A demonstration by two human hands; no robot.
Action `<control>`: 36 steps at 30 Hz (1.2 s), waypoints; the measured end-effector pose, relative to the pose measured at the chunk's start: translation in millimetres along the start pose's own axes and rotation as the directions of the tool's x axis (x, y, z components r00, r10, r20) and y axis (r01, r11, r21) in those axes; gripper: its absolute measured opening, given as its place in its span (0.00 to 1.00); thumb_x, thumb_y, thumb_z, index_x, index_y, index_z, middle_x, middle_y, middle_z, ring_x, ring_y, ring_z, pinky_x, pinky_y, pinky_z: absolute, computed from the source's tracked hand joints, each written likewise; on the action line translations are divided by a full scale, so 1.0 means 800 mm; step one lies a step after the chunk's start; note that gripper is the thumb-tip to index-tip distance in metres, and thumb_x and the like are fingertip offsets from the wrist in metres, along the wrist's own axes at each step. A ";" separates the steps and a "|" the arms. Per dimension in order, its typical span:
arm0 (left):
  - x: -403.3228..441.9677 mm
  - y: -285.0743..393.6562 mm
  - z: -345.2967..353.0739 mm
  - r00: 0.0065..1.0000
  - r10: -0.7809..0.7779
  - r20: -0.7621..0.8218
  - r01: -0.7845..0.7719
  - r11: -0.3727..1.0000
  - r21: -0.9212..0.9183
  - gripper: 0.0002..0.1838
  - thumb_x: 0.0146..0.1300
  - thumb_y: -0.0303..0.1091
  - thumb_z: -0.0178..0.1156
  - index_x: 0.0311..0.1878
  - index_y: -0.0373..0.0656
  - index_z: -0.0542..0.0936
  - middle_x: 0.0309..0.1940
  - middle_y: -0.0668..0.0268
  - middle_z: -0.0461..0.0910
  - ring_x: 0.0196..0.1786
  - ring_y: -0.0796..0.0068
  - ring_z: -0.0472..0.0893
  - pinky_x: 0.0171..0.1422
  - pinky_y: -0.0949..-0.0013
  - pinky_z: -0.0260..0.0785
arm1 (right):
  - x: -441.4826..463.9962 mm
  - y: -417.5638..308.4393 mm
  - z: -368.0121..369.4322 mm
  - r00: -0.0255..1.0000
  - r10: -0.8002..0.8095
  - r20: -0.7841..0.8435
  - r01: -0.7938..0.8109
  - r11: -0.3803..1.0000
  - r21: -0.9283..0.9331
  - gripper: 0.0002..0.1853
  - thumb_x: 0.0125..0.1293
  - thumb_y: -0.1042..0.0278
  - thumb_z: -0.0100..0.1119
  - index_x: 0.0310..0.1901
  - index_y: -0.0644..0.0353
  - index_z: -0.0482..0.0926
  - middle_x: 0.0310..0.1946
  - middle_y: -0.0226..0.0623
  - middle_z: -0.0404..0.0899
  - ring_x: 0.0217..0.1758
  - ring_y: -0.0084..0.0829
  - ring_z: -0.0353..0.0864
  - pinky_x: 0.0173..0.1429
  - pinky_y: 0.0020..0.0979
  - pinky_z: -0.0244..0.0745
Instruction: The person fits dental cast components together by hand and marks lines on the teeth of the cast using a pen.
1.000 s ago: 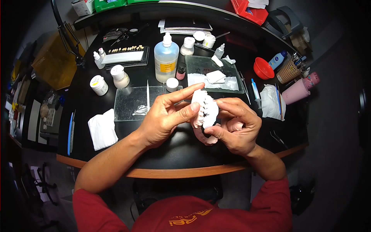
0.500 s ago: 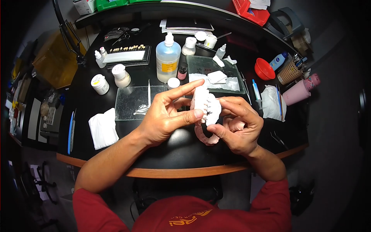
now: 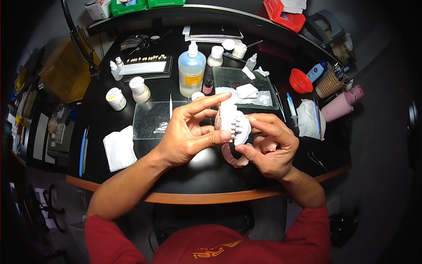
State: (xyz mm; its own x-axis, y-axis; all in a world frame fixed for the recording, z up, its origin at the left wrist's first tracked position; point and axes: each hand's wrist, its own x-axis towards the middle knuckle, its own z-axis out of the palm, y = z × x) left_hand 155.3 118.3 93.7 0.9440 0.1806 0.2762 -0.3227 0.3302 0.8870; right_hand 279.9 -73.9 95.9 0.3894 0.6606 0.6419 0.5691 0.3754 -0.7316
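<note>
My left hand point(image 3: 188, 134) grips a white plaster dental cast point(image 3: 226, 116) between thumb and fingers, its index finger stretched along the upper edge. Facing it is a second, whiter dental cast point(image 3: 241, 134), pinched by the thumb and fingers of my right hand point(image 3: 276, 147). The rows of teeth are turned toward each other and appear to meet; exact contact is hard to tell. Below them hangs a pinkish horseshoe-shaped arch point(image 3: 233, 159); how it joins the casts is hidden. Both hands are above the front of the black desk point(image 3: 184, 180).
Behind my hands stand a large liquid bottle point(image 3: 191, 72) and glass slabs point(image 3: 143, 116). Jars point(image 3: 116, 99) and a tooth shade guide point(image 3: 145, 66) are on the left. To the right lie a red bowl point(image 3: 301, 81), a syringe point(image 3: 292, 103), folded tissue point(image 3: 307, 116) and a pink tumbler point(image 3: 337, 108).
The casts have tilted slightly in my hands, showing more of the teeth between them. My grips stay the same, and the whole view has shifted a little.
</note>
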 end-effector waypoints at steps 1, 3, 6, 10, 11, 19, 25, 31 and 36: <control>0.000 -0.001 -0.001 1.000 0.006 0.000 -0.006 1.000 0.003 0.40 0.61 0.22 0.73 0.76 0.33 0.67 0.68 0.51 0.71 0.68 0.62 0.77 0.61 0.61 0.84 | 0.000 -0.001 0.000 1.000 -0.002 -0.002 0.002 1.000 0.000 0.27 0.53 0.84 0.79 0.57 0.66 0.83 0.55 0.47 0.83 0.24 0.01 0.68 0.20 0.11 0.62; -0.001 -0.001 0.000 1.000 0.026 -0.006 -0.026 1.000 0.011 0.40 0.59 0.21 0.75 0.75 0.35 0.69 0.68 0.55 0.70 0.67 0.65 0.76 0.64 0.61 0.82 | 0.001 -0.002 -0.001 1.000 -0.005 0.004 0.005 1.000 -0.002 0.27 0.53 0.84 0.79 0.57 0.66 0.84 0.55 0.47 0.83 0.24 0.01 0.67 0.21 0.11 0.63; -0.001 -0.002 0.001 0.997 0.080 -0.021 -0.079 0.996 0.039 0.41 0.56 0.21 0.78 0.74 0.40 0.73 0.65 0.62 0.71 0.64 0.73 0.75 0.69 0.62 0.77 | 0.001 0.001 -0.002 1.000 -0.018 0.004 0.019 1.000 -0.015 0.27 0.53 0.85 0.79 0.57 0.66 0.84 0.55 0.47 0.84 0.23 0.01 0.66 0.21 0.11 0.62; -0.001 -0.006 -0.002 0.988 0.153 0.003 -0.153 0.982 0.107 0.41 0.53 0.21 0.80 0.72 0.43 0.76 0.65 0.65 0.68 0.65 0.74 0.73 0.70 0.63 0.77 | 0.001 0.000 -0.005 1.000 -0.022 0.015 0.023 0.999 -0.030 0.26 0.53 0.86 0.78 0.56 0.65 0.84 0.56 0.48 0.84 0.23 0.01 0.66 0.22 0.11 0.61; -0.001 -0.006 -0.003 0.986 0.164 0.011 -0.165 0.979 0.123 0.41 0.53 0.21 0.80 0.72 0.44 0.76 0.65 0.65 0.68 0.65 0.74 0.73 0.70 0.63 0.77 | 0.001 0.000 -0.005 1.000 -0.026 0.011 0.026 0.999 -0.028 0.26 0.53 0.86 0.78 0.55 0.65 0.84 0.56 0.48 0.84 0.23 0.01 0.66 0.22 0.11 0.61; -0.001 -0.005 -0.002 0.988 0.153 -0.012 -0.152 0.984 0.088 0.41 0.52 0.21 0.80 0.72 0.44 0.76 0.66 0.65 0.68 0.66 0.74 0.73 0.70 0.62 0.76 | 0.001 0.005 -0.002 0.999 -0.033 -0.005 0.033 0.999 0.012 0.26 0.53 0.87 0.77 0.55 0.64 0.84 0.57 0.48 0.84 0.23 0.02 0.66 0.22 0.11 0.61; 0.000 -0.002 -0.001 0.990 0.139 -0.023 -0.138 0.989 0.048 0.41 0.53 0.21 0.80 0.72 0.42 0.76 0.66 0.65 0.68 0.65 0.73 0.74 0.70 0.63 0.77 | 0.001 0.004 -0.003 1.000 -0.028 0.001 0.028 1.000 0.006 0.25 0.53 0.86 0.77 0.55 0.65 0.84 0.56 0.48 0.84 0.23 0.02 0.67 0.22 0.12 0.62; 0.000 -0.001 -0.001 0.995 0.097 -0.015 -0.096 0.994 0.058 0.41 0.53 0.23 0.80 0.72 0.42 0.75 0.65 0.64 0.68 0.64 0.72 0.75 0.68 0.64 0.78 | 0.001 0.003 -0.003 0.999 -0.037 0.004 0.037 0.999 -0.006 0.25 0.53 0.86 0.78 0.54 0.65 0.84 0.56 0.48 0.84 0.24 0.02 0.68 0.22 0.12 0.62; 0.000 -0.001 -0.001 0.996 0.086 -0.024 -0.084 0.994 0.076 0.41 0.53 0.24 0.81 0.72 0.42 0.75 0.63 0.64 0.70 0.64 0.71 0.76 0.67 0.65 0.79 | 0.002 0.000 -0.003 1.000 -0.017 0.003 0.017 1.000 -0.013 0.25 0.52 0.84 0.79 0.54 0.65 0.84 0.55 0.48 0.84 0.25 0.02 0.68 0.22 0.12 0.62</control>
State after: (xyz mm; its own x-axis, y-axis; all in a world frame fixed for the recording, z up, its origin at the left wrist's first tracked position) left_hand 155.6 118.6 92.4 0.9108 0.2309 0.3422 -0.3945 0.2425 0.8863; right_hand 282.4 -74.4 97.2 0.3773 0.6562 0.6534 0.5851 0.3780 -0.7175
